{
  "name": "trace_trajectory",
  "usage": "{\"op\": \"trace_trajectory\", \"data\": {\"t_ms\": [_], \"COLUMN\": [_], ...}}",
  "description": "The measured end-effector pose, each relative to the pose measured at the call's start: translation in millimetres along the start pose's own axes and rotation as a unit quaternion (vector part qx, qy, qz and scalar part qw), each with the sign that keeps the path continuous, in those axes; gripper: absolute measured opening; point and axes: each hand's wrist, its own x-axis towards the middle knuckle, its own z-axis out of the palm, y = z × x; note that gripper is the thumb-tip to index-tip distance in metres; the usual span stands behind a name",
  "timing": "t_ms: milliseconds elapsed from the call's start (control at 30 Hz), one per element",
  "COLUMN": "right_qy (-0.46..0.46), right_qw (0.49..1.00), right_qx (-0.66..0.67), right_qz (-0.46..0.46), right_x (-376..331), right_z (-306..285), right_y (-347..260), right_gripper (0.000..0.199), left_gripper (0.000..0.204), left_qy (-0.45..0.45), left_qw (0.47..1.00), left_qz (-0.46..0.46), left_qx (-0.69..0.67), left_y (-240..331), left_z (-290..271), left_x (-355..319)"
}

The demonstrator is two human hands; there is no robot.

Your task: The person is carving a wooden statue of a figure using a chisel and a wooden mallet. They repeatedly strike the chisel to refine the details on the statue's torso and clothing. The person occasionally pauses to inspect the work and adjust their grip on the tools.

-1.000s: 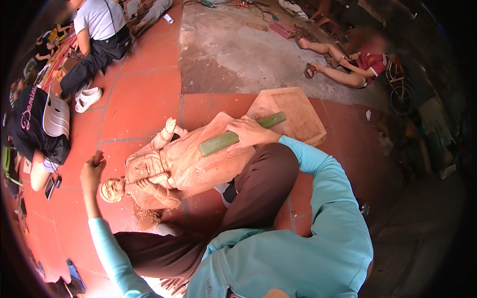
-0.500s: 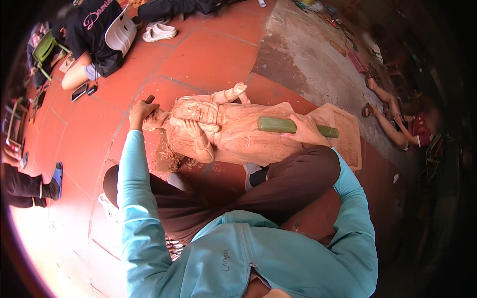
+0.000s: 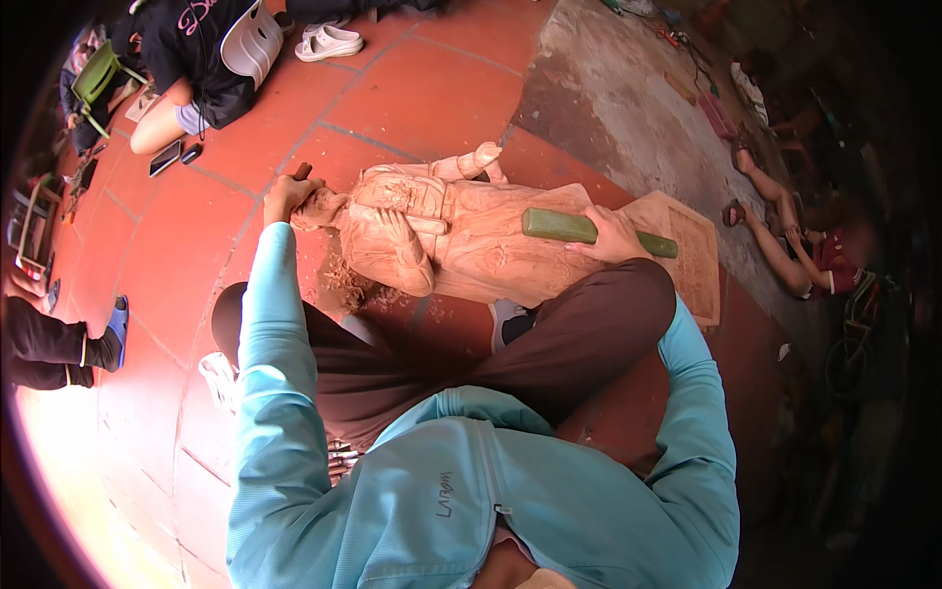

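A carved wooden statue (image 3: 481, 231) of a robed figure lies on its back across the floor in front of my crossed legs, head to the left and square base (image 3: 695, 260) to the right. My left hand (image 3: 282, 199) is closed at the statue's head, round a tool whose short dark wooden handle end (image 3: 303, 171) sticks up; its blade is hidden, so I cannot tell whether it is a chisel or a gouge. Gripped in my right hand (image 3: 610, 236) is a green mallet (image 3: 557, 226), its thick head pointing left, held over the statue's lower robe.
Wood shavings (image 3: 345, 285) lie beside the statue's shoulder. Handled tools (image 3: 340, 459) rest by my left hip. A person (image 3: 196, 69) sits at the upper left near phones (image 3: 166, 158) and white shoes (image 3: 329, 42). Another person's legs (image 3: 770, 216) extend at the right.
The whole view has shifted slightly, with the statue and surroundings a little further right. Both hands keep their grips, the left at the statue's head and the mallet over the robe.
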Motion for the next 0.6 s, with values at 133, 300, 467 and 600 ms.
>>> {"op": "trace_trajectory", "data": {"t_ms": [133, 300, 467, 600], "right_qy": [0.025, 0.035, 0.035, 0.043], "right_qw": [0.999, 0.997, 0.998, 0.998], "right_qx": [-0.02, -0.048, -0.039, -0.026], "right_qz": [-0.02, -0.038, -0.039, -0.036], "right_x": [1, 7, 8, 8], "right_z": [-1, 3, 3, 5], "right_y": [4, 7, 10, 11], "right_gripper": [0.059, 0.057, 0.055, 0.054], "left_gripper": [0.065, 0.066, 0.064, 0.052], "left_qy": [-0.021, -0.054, -0.139, -0.039], "left_qw": [1.0, 0.999, 0.988, 0.968], "left_qz": [0.002, 0.009, 0.006, 0.139], "left_qx": [-0.002, -0.001, 0.064, 0.206], "left_y": [-8, -35, -10, 43], "left_z": [5, 18, 6, -12], "left_x": [15, 51, 58, 33]}}
